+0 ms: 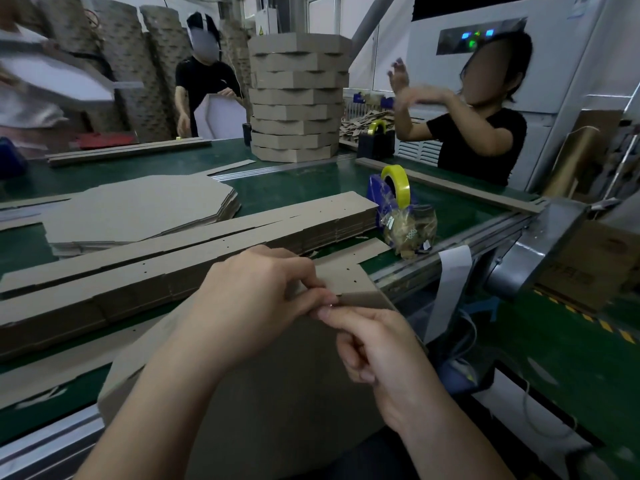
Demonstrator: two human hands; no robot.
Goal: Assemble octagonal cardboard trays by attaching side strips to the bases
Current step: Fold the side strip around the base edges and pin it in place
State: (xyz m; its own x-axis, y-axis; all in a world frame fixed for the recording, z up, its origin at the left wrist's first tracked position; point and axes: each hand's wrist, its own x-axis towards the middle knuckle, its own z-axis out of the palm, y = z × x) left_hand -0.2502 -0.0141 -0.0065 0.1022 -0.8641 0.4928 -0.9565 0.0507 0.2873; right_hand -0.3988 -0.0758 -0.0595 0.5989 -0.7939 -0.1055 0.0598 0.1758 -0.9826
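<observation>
From the head camera, the person is working at the near edge of a green table (294, 192). The left hand (263, 299) is curling its fingers down over a brown side strip (346, 271) and pinching its lower edge between thumb and fingertips. The right hand (377, 355) is coming in from below. Its thumb and forefinger are closing tightly at the same spot and its other fingers are folding into the palm. It appears to be nipping the strip's lower edge where this meets the base (277, 393), though the fingertips are hiding the exact contact.

The base, a large flat cardboard panel, is standing tilted against the table's near edge in front of the person, with the strip lying along its upper edge.

Just beyond the hands, a stack of strips (190, 244) is lying lengthwise on the table. Behind it a pile of flat octagonal bases (138, 209) is resting. To the right, a blue tape dispenser (391, 188) is carrying a yellow roll, and a clear bag (408, 230) is sitting just in front of it. Farther back, a tall tower of finished trays (298, 98) is standing on the table.

A person in a black top (478, 133) is raising both hands at the right side, and another person (204, 81) is handling white board at the far end.
</observation>
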